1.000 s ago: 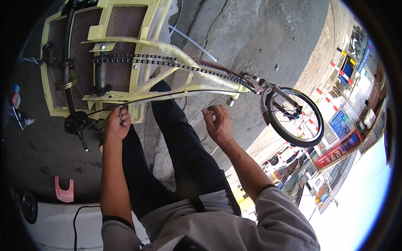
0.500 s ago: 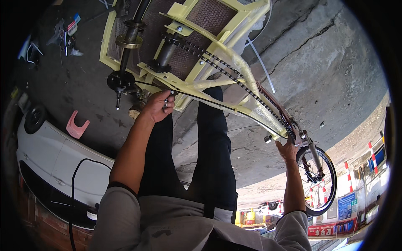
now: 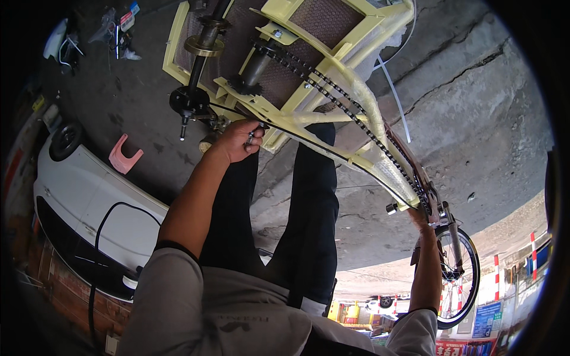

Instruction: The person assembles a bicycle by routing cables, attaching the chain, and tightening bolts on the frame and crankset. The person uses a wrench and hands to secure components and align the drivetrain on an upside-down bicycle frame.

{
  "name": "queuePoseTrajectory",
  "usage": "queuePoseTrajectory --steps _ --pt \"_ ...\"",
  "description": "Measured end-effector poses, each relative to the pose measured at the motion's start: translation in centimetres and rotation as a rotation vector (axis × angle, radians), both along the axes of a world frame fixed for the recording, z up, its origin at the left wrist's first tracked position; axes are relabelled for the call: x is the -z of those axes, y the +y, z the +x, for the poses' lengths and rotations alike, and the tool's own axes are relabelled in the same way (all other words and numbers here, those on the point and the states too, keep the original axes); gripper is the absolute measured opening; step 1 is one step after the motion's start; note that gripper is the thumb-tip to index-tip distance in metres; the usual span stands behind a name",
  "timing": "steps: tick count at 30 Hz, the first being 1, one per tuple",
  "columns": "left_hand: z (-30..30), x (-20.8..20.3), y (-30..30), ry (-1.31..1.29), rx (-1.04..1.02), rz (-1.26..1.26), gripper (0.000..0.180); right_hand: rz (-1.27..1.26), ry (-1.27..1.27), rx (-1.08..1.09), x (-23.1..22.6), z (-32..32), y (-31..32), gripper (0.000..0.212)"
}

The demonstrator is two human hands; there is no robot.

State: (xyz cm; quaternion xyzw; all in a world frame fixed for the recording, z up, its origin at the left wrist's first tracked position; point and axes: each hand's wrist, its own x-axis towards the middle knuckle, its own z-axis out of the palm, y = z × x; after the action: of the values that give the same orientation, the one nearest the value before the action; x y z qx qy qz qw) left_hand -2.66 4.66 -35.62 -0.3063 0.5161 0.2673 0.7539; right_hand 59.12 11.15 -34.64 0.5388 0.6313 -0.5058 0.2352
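Observation:
A pale yellow tricycle frame, partly wrapped in clear plastic, fills the upper middle. My left hand is closed on a small shiny metal piece at the frame's near edge, beside a thin black cable. The piece's kind cannot be made out. To its left is a dark axle with a round hub end. A bicycle chain runs from a sprocket down to the right. My right hand is at the frame's lower right end, near the chain's end, its fingers hidden behind the parts there.
A spoked wheel stands at the lower right. On the left are a white car, a pink plastic piece and loose bagged parts. A white strip lies on the cracked concrete. Red-white poles stand beyond.
The view has shifted, so the scene sits further right. My right hand has gone further behind the frame's end, and its thumb no longer shows. My left hand keeps its place at the frame's edge.

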Motion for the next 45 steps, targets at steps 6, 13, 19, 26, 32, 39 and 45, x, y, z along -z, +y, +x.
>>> queuePoseTrajectory --steps 6,13,19,26,32,39,45 --pt "0.1 -0.4 1.0 0.047 0.043 -0.044 0.012 -0.337 0.54 1.105 -1.5 -4.2 1.3 0.077" --pt "-0.1 -0.4 1.1 0.053 -0.046 -0.075 0.009 -0.146 -0.081 0.087 -2.7 -3.9 1.4 0.074" --pt "0.6 -1.2 1.2 0.054 -0.106 -0.138 0.013 0.015 -0.099 -0.063 -3.2 -5.2 0.9 0.07" --pt "1.5 -1.9 2.0 0.133 -0.11 -0.135 0.014 0.086 -0.167 -0.105 -3.2 -3.8 -0.2 0.063" --pt "1.6 -2.5 2.5 0.161 -0.052 -0.141 0.013 -0.07 -0.049 0.177 -0.4 -0.5 -3.3 0.064" --pt "0.0 -1.1 2.4 -0.026 -0.026 -0.203 0.016 -0.074 0.09 0.212 -0.6 0.1 -3.4 0.068" --pt "-0.5 -0.7 2.3 -0.115 -0.06 -0.191 0.018 -0.045 0.055 0.203 -0.2 0.3 -3.6 0.068"
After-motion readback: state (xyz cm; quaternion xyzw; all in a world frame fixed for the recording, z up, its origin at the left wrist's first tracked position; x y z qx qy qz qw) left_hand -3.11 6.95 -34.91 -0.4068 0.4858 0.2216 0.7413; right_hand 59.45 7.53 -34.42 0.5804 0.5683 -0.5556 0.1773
